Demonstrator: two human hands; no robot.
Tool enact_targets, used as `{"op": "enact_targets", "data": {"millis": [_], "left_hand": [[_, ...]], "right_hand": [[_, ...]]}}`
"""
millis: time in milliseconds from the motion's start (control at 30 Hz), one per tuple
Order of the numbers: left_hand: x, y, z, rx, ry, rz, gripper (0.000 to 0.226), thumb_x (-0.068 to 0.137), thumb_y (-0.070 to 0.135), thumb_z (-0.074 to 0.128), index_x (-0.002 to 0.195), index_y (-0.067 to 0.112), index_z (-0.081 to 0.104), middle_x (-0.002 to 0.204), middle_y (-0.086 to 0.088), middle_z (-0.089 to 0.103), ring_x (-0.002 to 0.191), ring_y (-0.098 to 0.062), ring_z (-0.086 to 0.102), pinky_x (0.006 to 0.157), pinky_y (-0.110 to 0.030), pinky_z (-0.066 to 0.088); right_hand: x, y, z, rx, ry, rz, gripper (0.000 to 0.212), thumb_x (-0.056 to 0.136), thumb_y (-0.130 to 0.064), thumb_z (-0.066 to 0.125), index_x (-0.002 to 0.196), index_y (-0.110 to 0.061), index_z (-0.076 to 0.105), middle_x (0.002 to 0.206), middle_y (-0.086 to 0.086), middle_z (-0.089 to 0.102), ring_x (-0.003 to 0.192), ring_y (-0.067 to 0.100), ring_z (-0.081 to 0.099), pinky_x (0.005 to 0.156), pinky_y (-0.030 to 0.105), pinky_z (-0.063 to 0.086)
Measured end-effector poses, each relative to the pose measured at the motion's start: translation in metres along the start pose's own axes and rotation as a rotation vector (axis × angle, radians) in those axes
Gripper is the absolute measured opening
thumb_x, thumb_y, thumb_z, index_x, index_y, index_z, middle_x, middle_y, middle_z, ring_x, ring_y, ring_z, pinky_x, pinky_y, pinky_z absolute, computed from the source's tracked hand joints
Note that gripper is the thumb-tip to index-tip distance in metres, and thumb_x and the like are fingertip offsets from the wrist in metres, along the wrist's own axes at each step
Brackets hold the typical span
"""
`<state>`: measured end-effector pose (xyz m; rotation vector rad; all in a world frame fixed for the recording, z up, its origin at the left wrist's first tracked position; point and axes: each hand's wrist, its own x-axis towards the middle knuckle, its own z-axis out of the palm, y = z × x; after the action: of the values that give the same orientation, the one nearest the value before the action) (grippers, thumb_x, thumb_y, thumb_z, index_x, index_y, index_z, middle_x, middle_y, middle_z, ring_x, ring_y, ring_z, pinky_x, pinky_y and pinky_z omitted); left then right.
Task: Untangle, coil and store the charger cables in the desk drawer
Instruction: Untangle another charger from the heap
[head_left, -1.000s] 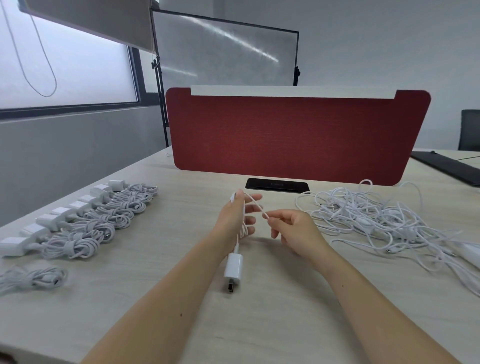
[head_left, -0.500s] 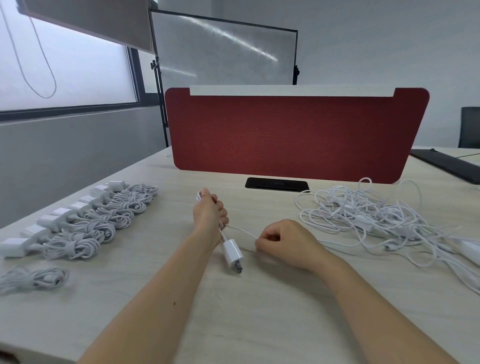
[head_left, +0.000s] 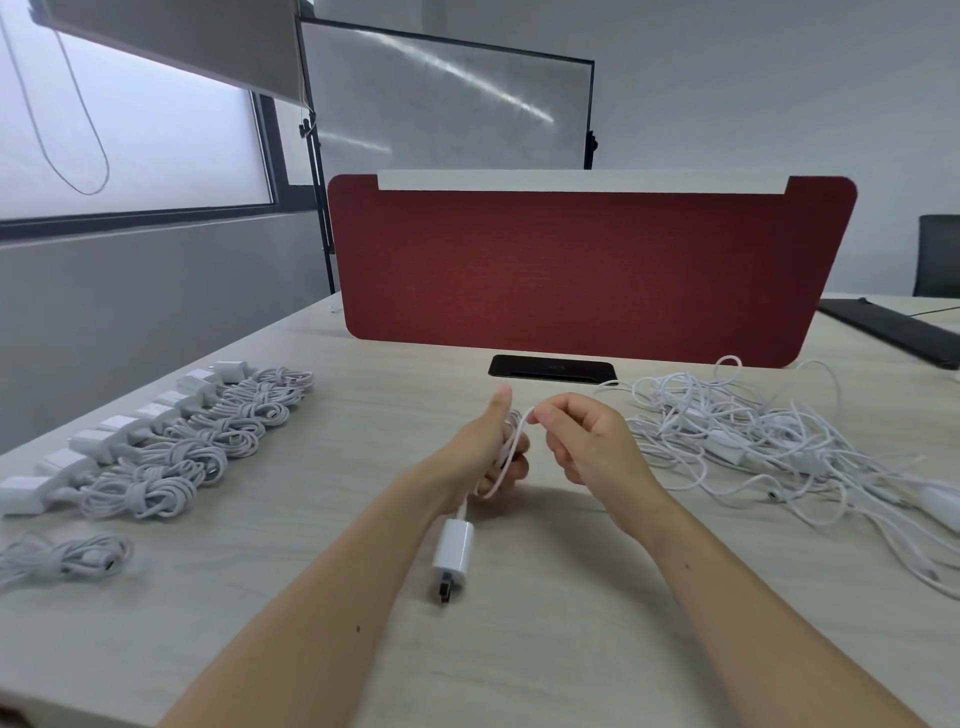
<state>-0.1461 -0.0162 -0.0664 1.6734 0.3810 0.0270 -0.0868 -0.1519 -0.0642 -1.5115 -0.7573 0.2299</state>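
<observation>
My left hand (head_left: 480, 447) is raised over the middle of the desk with a white charger cable (head_left: 506, 457) looped around its fingers. The cable's white plug adapter (head_left: 453, 556) hangs below that hand, just above the desktop. My right hand (head_left: 582, 436) pinches the free end of the same cable right beside the left thumb. A tangled heap of white cables (head_left: 769, 447) lies to the right. A row of several coiled chargers (head_left: 176, 441) lies at the left. No drawer is in view.
A red divider panel (head_left: 587, 270) stands across the back of the desk (head_left: 311, 597), with a black cable port (head_left: 551, 368) in front of it. One loose coiled cable (head_left: 67, 561) lies near the front left edge. A black mat (head_left: 893, 332) lies far right.
My right hand has lifted off the desk and carried the cable up to the left thumb, adding a loop. The adapter has swung down under my left hand.
</observation>
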Motion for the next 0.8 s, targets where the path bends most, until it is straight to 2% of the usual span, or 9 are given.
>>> {"op": "enact_targets", "data": {"millis": [133, 267, 400, 533, 600, 667, 800], "left_hand": [[-0.002, 0.002, 0.005, -0.078, -0.188, -0.061, 0.071, 0.090, 0.080, 0.011, 0.067, 0.020, 0.041, 0.049, 0.003, 0.033, 0.043, -0.011, 0.025, 0.041, -0.019, 0.017], [-0.004, 0.004, 0.002, -0.092, -0.266, -0.082, 0.073, 0.084, 0.086, 0.017, 0.063, 0.020, 0.042, 0.048, 0.005, 0.029, 0.044, -0.010, 0.023, 0.042, -0.019, 0.016], [-0.005, 0.004, 0.003, -0.008, -0.287, -0.048, 0.056, 0.093, 0.073, 0.030, 0.065, 0.025, 0.034, 0.049, 0.008, 0.024, 0.045, -0.007, 0.018, 0.039, -0.019, 0.013], [-0.003, 0.004, 0.009, 0.024, -0.141, 0.017, 0.050, 0.103, 0.056, 0.026, 0.068, 0.022, 0.034, 0.047, 0.006, 0.028, 0.043, -0.008, 0.022, 0.039, -0.019, 0.020], [0.000, 0.002, 0.009, 0.085, 0.005, 0.101, 0.050, 0.105, 0.051, 0.025, 0.073, 0.017, 0.045, 0.047, 0.005, 0.036, 0.041, -0.009, 0.031, 0.042, -0.021, 0.027], [0.007, -0.002, 0.007, 0.104, 0.147, 0.184, 0.054, 0.106, 0.047, 0.024, 0.084, 0.014, 0.060, 0.051, 0.003, 0.046, 0.042, -0.009, 0.037, 0.044, -0.021, 0.032], [0.019, -0.007, -0.005, -0.108, 0.302, 0.199, 0.059, 0.107, 0.046, 0.022, 0.106, 0.014, 0.072, 0.076, 0.001, 0.060, 0.053, -0.011, 0.041, 0.049, -0.024, 0.039]], "right_hand": [[0.003, 0.004, -0.001, -0.070, 0.096, -0.042, 0.013, 0.095, -0.013, 0.062, 0.084, -0.008, 0.065, 0.049, -0.018, 0.052, 0.045, -0.001, 0.044, 0.045, 0.010, 0.032], [0.005, 0.010, 0.002, -0.087, 0.097, -0.009, 0.014, 0.099, -0.014, 0.055, 0.088, -0.008, 0.061, 0.050, -0.019, 0.050, 0.046, -0.002, 0.042, 0.046, 0.010, 0.032], [0.006, 0.012, 0.003, -0.084, 0.062, 0.011, 0.017, 0.100, -0.013, 0.049, 0.088, -0.008, 0.059, 0.049, -0.017, 0.045, 0.045, 0.000, 0.037, 0.044, 0.012, 0.030], [0.008, 0.017, 0.001, -0.180, 0.078, -0.016, 0.020, 0.101, -0.011, 0.045, 0.092, -0.012, 0.063, 0.050, -0.015, 0.047, 0.047, 0.001, 0.040, 0.050, 0.018, 0.034], [0.009, 0.022, 0.000, -0.308, 0.079, -0.058, 0.018, 0.101, -0.017, 0.045, 0.091, -0.026, 0.058, 0.054, -0.013, 0.052, 0.053, 0.006, 0.046, 0.058, 0.031, 0.040], [0.008, 0.027, -0.002, -0.467, 0.057, -0.058, 0.012, 0.100, -0.026, 0.046, 0.091, -0.031, 0.051, 0.061, -0.012, 0.059, 0.062, 0.012, 0.053, 0.067, 0.039, 0.045], [0.002, 0.026, -0.005, -0.668, 0.039, -0.081, 0.007, 0.099, -0.031, 0.048, 0.092, -0.033, 0.047, 0.075, -0.010, 0.066, 0.072, 0.009, 0.059, 0.068, 0.034, 0.045]]}}
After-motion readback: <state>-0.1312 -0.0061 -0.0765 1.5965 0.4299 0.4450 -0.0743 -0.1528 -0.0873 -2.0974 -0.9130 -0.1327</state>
